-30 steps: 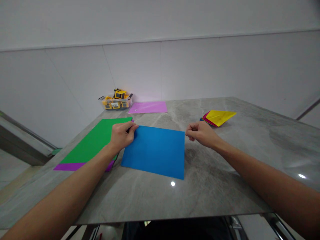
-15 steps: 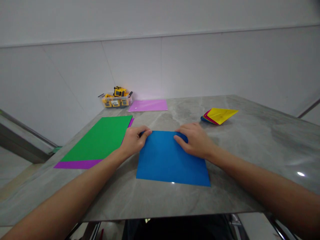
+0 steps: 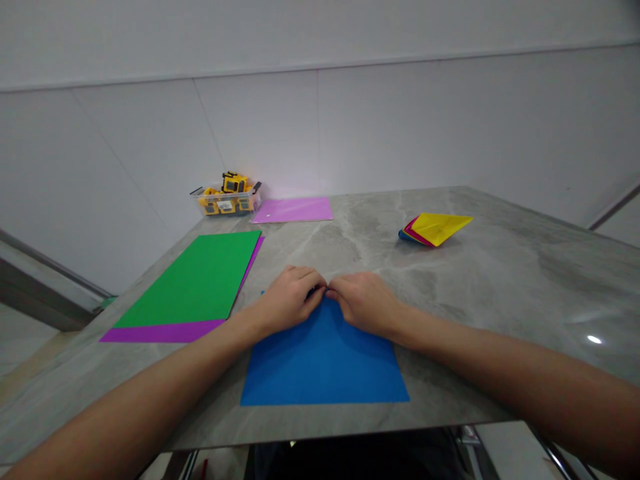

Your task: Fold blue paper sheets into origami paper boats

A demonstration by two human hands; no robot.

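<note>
A sheet of blue paper (image 3: 327, 373) lies on the grey marbled table (image 3: 500, 293) in front of me. At the middle of its far edge, my left hand (image 3: 296, 295) pinches the paper between thumb and fingers. Right beside it, my right hand (image 3: 364, 301) pinches the same edge, and the fingertips of both hands nearly meet. Between the hands the paper looks slightly raised. Much of the far edge is hidden under my fingers; one blue corner shows past the left hand.
Green paper (image 3: 190, 280) lies over purple paper (image 3: 150, 333) on the left. At the back are a clear box of yellow toy vehicles (image 3: 227, 200) and a pink-purple sheet (image 3: 295, 209). Folded yellow, red and blue paper (image 3: 440, 229) sits at the right.
Both hands have come together at the middle of the blue paper's far edge. The sheet has shifted toward me and slightly left.
</note>
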